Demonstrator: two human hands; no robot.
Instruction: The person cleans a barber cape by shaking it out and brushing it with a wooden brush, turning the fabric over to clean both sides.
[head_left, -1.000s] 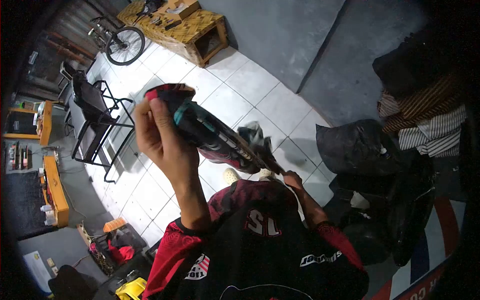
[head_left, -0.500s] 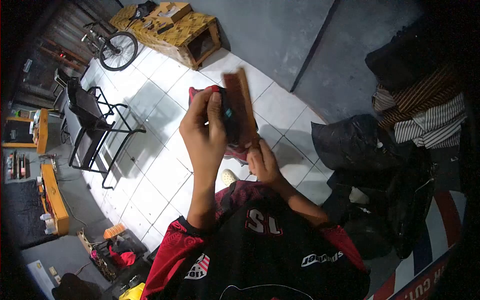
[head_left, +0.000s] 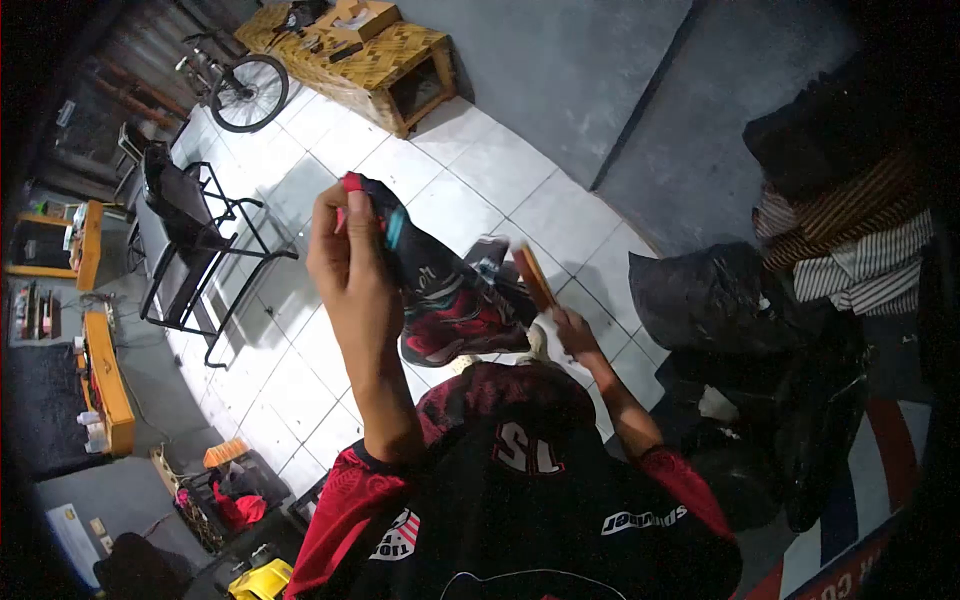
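My left hand (head_left: pixel 350 250) pinches a black, red and teal printed cloth garment (head_left: pixel 440 290) by its upper edge, left of the middle. The garment hangs in folds down and to the right, with pale lettering partly showing. Lower on the right, my right hand (head_left: pixel 574 336) is closed round the near end of a wooden brush (head_left: pixel 535 278), which points up and away. The brush is just beyond the garment's right edge. Part of a pale shoe (head_left: pixel 538 343) shows on the floor below.
A black folding chair (head_left: pixel 190 225) stands on white tiles (head_left: pixel 290 330) at left. Far back are a bicycle (head_left: pixel 248 93) and a woven-topped bench (head_left: pixel 350 60). Black plastic bags (head_left: pixel 690 300) and folded striped cloths (head_left: pixel 860 270) are piled at right.
My left hand has moved left, stretching out the garment. My right hand and the brush have moved right and down, from in front of the cloth to its right side.
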